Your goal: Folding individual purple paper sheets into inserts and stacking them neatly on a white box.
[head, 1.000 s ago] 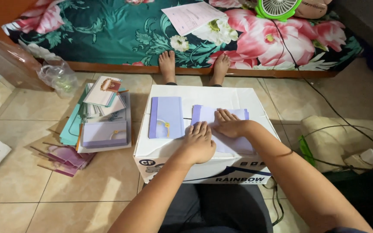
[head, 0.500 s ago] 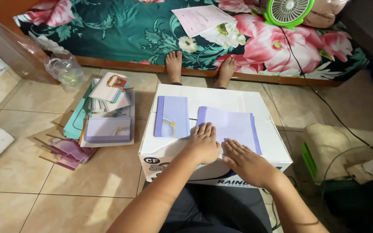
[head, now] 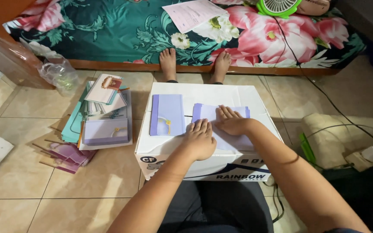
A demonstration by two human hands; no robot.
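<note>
Paper, pale purple, lies flat on the white box, long side running left to right. We press it with our left hand and right hand, grips flat and empty. Half a second ago our right hand sat lower.

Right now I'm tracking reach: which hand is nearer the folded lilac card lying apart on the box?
Left hand, just right of the card; right hand lies farther right.

Place: I am sitting in a home bedroom.
Signs: a floral bedsheet is covering the low bed; tiled floor; green fan is lying on it.
</note>
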